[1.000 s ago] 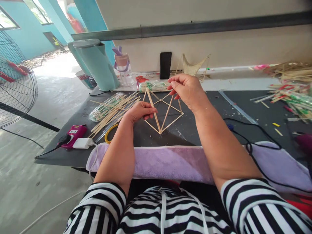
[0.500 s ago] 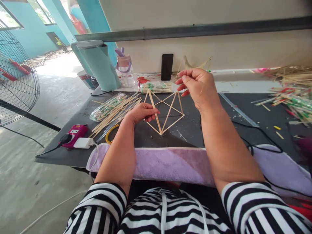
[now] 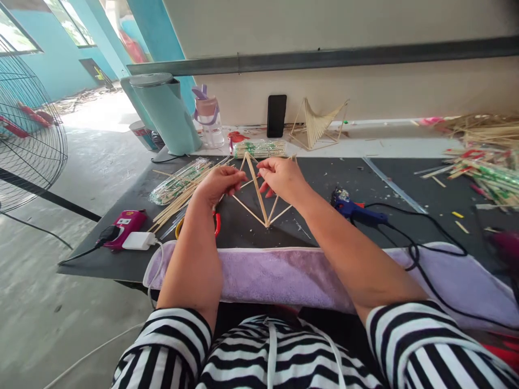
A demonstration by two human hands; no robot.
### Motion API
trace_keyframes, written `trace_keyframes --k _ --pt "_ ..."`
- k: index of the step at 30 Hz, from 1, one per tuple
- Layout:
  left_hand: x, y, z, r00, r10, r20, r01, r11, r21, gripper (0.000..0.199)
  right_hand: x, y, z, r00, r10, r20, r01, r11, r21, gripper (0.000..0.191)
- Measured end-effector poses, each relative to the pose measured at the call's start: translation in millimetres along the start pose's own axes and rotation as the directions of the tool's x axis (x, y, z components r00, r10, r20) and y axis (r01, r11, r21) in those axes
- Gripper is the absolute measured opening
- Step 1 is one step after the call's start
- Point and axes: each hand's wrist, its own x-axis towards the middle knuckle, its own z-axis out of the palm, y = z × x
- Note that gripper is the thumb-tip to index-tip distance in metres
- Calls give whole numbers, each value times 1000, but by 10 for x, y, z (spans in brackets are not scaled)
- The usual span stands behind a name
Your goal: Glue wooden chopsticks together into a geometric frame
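Observation:
A frame of thin wooden sticks (image 3: 259,192) stands on the dark tabletop, with sticks meeting in peaks and a low front corner. My left hand (image 3: 223,183) is at its left side, fingers curled and pressed together, apart from the thick front stick. Just right of that stick is my right hand (image 3: 284,177), thumb and forefinger close together in a pinch. Anything in either pinch is too small to make out. My right hand hides much of the frame's right side. A blue glue gun (image 3: 360,212) lies to the right of the frame.
Loose sticks (image 3: 172,208) and a bagged bundle (image 3: 178,181) lie left, near red-and-yellow handles (image 3: 218,224). Behind stand a kettle (image 3: 164,116), bottle (image 3: 208,121), phone (image 3: 277,116) and finished stick model (image 3: 320,124). A power strip (image 3: 125,229) sits at the left edge; a black cord (image 3: 421,208) runs right.
My right hand has come down and left to the frame, uncovering the stick model and the glue gun. My left hand has let go of the front stick and moved slightly left.

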Motion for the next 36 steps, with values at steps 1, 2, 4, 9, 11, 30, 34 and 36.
trace_keyframes --k 1,2,4,9,11,30,34,36 --pt "23 3 -8 984 69 -162 -78 996 -46 22 -7 -4 21 999 35 12 -35 999 -25 23" --pt "54 -1 1 940 139 -313 -171 982 -75 18 -13 -6 41 998 64 20 -63 997 -48 24" --pt "132 -24 65 822 259 -508 -341 937 -73 14 -15 1 78 995 91 41 -87 992 -88 22" --pt "262 -97 297 803 358 -477 -453 886 -97 27 20 92 132 992 46 116 -30 990 -135 20" --pt "272 -103 341 830 335 -447 -428 895 -124 26 34 126 143 991 45 123 -30 993 -118 24" --pt "305 -5 461 842 283 -460 -413 886 -211 22 37 129 161 992 52 115 -47 998 -50 28" --pt "317 -14 457 840 300 -452 -429 877 -214 24 28 116 163 992 55 114 -50 998 -46 28" --pt "321 -16 453 840 296 -454 -424 881 -211 23 32 124 167 992 52 115 -48 998 -43 29"
